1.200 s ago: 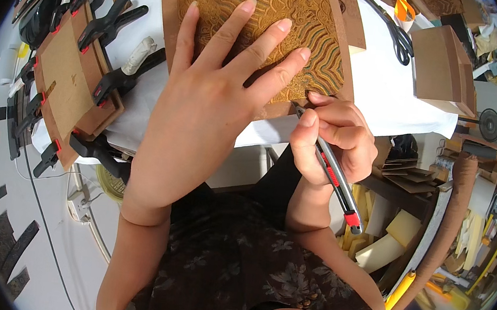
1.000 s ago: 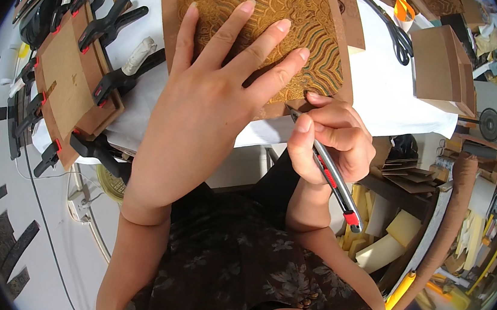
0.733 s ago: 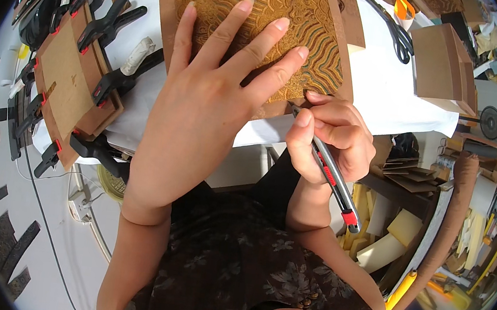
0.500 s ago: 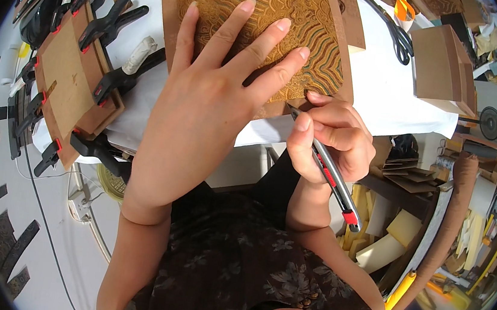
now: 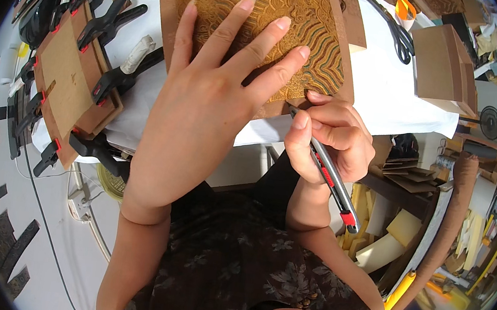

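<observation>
A golden-brown panel [image 5: 310,29], patterned with waves and scallops and partly green-banded, lies flat on a brown sheet [image 5: 168,1] that borders its left, right and near sides. A slim silver-and-red craft knife [image 5: 337,187] slants, dark tip at the panel's near edge.

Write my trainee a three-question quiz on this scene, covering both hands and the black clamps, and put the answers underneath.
1. Which tool is in the right hand?
2. True or false: the left hand is clenched in a fist.
3. What colour are the tips of the black clamps?
A. Blue
B. Red
C. Green

Key
1. A knife, held slantwise with its blade end toward the patterned panel.
2. False: its fingers are spread over the panel.
3. B.
</observation>
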The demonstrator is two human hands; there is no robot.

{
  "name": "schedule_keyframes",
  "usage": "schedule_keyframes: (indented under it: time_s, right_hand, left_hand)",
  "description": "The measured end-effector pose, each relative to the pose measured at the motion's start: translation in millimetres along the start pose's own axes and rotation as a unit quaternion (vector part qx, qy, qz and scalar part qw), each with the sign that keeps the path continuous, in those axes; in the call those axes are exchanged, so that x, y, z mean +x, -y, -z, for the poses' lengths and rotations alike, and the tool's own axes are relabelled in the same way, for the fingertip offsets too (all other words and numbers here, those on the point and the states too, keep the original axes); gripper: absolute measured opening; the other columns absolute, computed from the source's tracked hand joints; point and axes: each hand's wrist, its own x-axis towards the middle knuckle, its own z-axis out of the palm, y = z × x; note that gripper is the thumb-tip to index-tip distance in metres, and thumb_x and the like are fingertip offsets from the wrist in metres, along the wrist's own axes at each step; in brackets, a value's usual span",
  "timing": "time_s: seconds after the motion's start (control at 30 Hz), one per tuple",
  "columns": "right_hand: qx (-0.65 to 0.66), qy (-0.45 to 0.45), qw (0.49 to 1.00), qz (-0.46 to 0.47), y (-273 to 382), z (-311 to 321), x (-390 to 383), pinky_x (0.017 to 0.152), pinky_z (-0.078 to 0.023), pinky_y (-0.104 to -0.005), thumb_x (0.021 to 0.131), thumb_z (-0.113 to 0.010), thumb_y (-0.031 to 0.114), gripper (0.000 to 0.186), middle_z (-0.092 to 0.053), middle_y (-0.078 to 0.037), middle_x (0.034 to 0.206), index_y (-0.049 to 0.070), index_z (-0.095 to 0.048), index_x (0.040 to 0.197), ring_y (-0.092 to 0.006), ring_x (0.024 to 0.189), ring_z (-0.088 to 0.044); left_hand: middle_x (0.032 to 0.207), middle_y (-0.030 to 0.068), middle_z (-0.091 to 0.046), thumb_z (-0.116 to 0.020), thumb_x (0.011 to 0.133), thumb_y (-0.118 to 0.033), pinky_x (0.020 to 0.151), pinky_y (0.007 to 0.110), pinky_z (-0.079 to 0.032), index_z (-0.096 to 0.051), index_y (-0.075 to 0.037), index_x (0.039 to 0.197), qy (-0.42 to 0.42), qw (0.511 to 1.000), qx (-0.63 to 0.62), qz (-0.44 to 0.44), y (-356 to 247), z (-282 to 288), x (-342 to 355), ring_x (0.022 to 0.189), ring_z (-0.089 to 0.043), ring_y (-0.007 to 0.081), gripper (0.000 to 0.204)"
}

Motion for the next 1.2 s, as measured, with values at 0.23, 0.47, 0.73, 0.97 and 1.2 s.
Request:
schedule_keyframes:
  time_s: [0.23,0.47,0.73,0.97,1.2]
  right_hand:
    - [0.016,-0.026,1.000,-0.003,-3.2,-0.8,-3.3,0.059,-0.058,-0.0311,0.073,-0.073,-0.001,0.027,-0.059,-0.009,0.057,0.003,-0.048,0.064,-0.0187,0.052,-0.061]
    - [-0.010,-0.009,1.000,0.001,-1.9,-1.4,-2.3,0.059,-0.058,-0.0312,0.074,-0.072,-0.001,0.027,-0.059,-0.010,0.057,0.004,-0.047,0.064,-0.0189,0.052,-0.061]
    - [-0.002,-0.017,1.000,0.007,-1.5,-2.5,-2.3,0.059,-0.058,-0.0308,0.073,-0.072,-0.001,0.028,-0.059,-0.009,0.057,0.003,-0.047,0.063,-0.0184,0.051,-0.061]
    - [-0.011,-0.027,0.999,0.020,-4.0,-3.6,-3.7,0.058,-0.058,-0.0314,0.073,-0.072,-0.001,0.028,-0.058,-0.009,0.056,0.004,-0.046,0.062,-0.0182,0.051,-0.061]
    - [-0.014,-0.018,1.000,0.022,-0.5,-3.1,-4.4,0.059,-0.058,-0.0309,0.072,-0.073,0.000,0.028,-0.059,-0.008,0.057,0.004,-0.046,0.063,-0.0187,0.053,-0.062]
  left_hand:
    - [0.137,0.0013,-0.049,-0.056,0.074,0.000,0.109,0.055,-0.025,-0.057,-0.025,0.129,0.001,1.000,0.002,-0.003,1.0,-0.3,-0.8,0.130,-0.040,0.0292,0.060]
    - [0.137,0.0010,-0.049,-0.055,0.075,-0.001,0.109,0.055,-0.026,-0.057,-0.024,0.129,0.005,1.000,0.006,-0.001,0.9,-1.2,-0.7,0.130,-0.041,0.0289,0.059]
    - [0.137,0.0019,-0.050,-0.058,0.077,-0.008,0.108,0.055,-0.026,-0.057,-0.024,0.128,-0.002,1.000,0.003,-0.007,2.3,-1.1,-1.0,0.129,-0.041,0.0290,0.053]
    - [0.137,0.0018,-0.050,-0.058,0.077,-0.006,0.108,0.054,-0.026,-0.057,-0.024,0.129,0.006,1.000,0.000,-0.003,2.2,1.0,-1.0,0.130,-0.041,0.0290,0.055]
    - [0.137,0.0018,-0.049,-0.059,0.075,-0.005,0.108,0.055,-0.025,-0.056,-0.025,0.130,0.003,1.000,-0.006,-0.009,2.8,1.6,-1.1,0.130,-0.041,0.0296,0.058]
